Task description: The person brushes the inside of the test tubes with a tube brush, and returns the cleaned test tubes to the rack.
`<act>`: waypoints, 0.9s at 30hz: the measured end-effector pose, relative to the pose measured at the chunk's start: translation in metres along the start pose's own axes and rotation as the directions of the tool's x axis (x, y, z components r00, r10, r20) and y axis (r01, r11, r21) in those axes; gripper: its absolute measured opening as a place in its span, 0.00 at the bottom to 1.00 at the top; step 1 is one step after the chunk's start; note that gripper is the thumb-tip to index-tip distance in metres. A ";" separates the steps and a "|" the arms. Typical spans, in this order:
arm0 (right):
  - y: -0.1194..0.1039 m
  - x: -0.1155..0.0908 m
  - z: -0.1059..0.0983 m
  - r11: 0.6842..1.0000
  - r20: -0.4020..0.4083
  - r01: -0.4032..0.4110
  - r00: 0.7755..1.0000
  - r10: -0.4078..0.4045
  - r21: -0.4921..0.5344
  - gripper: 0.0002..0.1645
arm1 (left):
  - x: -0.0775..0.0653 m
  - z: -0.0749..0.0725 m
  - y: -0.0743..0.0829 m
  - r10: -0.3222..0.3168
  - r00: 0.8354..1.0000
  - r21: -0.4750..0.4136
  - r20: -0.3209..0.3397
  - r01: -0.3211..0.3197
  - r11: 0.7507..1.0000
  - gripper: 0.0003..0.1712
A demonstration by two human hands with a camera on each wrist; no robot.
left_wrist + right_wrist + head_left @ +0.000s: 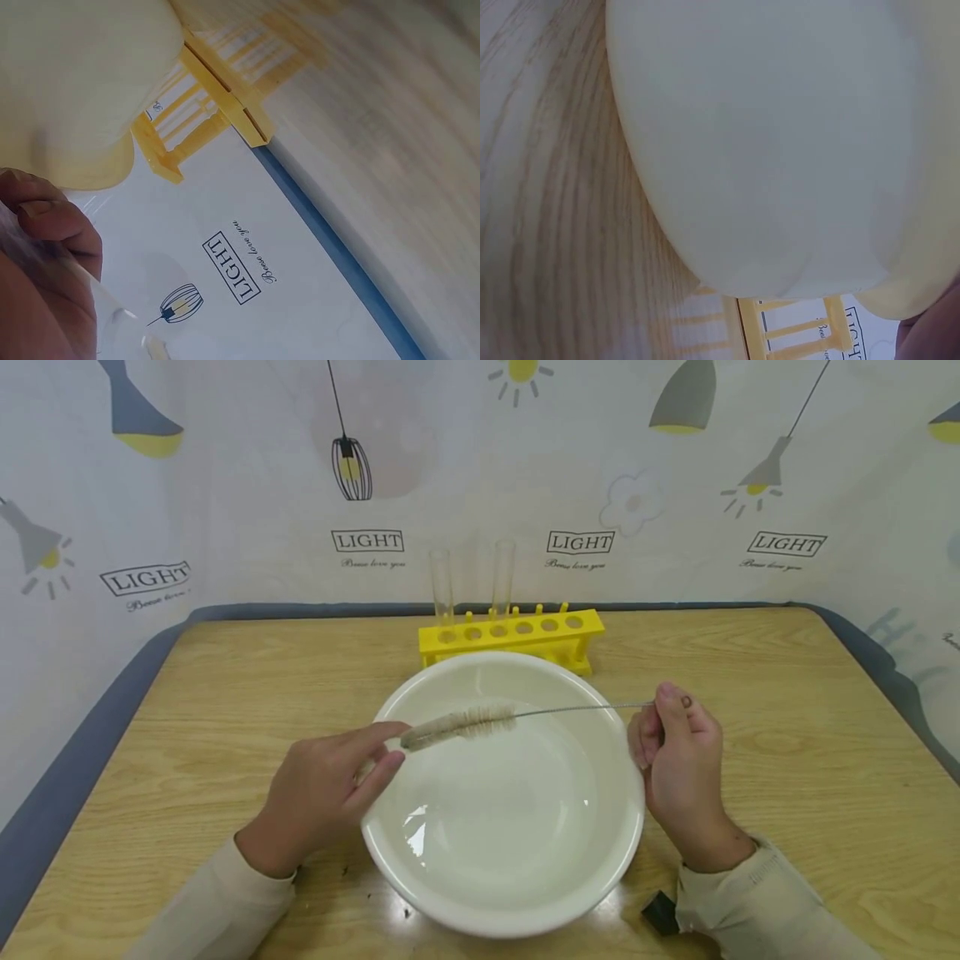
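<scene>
In the head view, one beige-bristled, twisted-wire brush [491,720] spanned one round white basin [487,927] of water [495,810], its wire end pinched by the right hand [684,760], as one yellow plastic six-hole rack [536,633] behind held two upright clear glass tubes [502,578]. The left wrist view better showed a third, slim transparent tube [124,324], gripped by the left hand [318,781] around the brush's bristled end. The right wrist view showed basin and rack, but merely a sliver of hand.

A wood-grained counter [225,693] carries a white basin [495,923] at lower centre, a yellow rack [536,638] above it, and a small black object [662,912] at lower right.
</scene>
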State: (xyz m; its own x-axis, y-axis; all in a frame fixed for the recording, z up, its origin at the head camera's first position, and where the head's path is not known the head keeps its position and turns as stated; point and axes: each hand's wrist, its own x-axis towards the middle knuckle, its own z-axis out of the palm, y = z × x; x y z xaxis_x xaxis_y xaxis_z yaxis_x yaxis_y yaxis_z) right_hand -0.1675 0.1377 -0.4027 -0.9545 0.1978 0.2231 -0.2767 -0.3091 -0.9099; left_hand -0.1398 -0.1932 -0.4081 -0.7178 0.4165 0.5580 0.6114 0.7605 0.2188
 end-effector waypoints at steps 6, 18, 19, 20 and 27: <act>-0.001 0.001 -0.002 1.000 0.016 -0.029 0.999 0.029 0.001 0.24 | -0.001 0.000 0.000 -0.004 1.000 0.003 0.004 0.004 1.000 0.17; -0.001 0.002 -0.002 1.000 0.065 0.000 0.998 -0.001 0.025 0.23 | -0.001 -0.002 0.000 -0.004 1.000 0.027 0.018 0.003 1.000 0.18; -0.001 0.002 -0.002 1.000 0.061 -0.002 0.998 0.001 0.020 0.24 | -0.001 -0.002 0.000 -0.004 1.000 0.030 0.019 0.003 1.000 0.18; -0.001 0.002 -0.002 1.000 0.058 -0.004 0.998 0.003 0.017 0.24 | -0.001 -0.002 0.000 -0.004 1.000 0.033 0.019 0.003 0.999 0.18; -0.001 0.001 -0.002 1.000 0.058 0.003 0.998 -0.003 0.007 0.24 | -0.001 -0.002 0.000 0.003 1.000 0.035 0.016 -0.004 0.999 0.18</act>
State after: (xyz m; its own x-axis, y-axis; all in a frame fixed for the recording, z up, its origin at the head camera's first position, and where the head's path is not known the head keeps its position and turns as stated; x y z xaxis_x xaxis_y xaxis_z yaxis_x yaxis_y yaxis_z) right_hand -0.1685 0.1397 -0.4025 -0.9584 0.1449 0.2460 -0.2804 -0.3150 -0.9067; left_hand -0.1384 -0.1940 -0.4070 -0.7211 0.4271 0.5456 0.6021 0.7759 0.1883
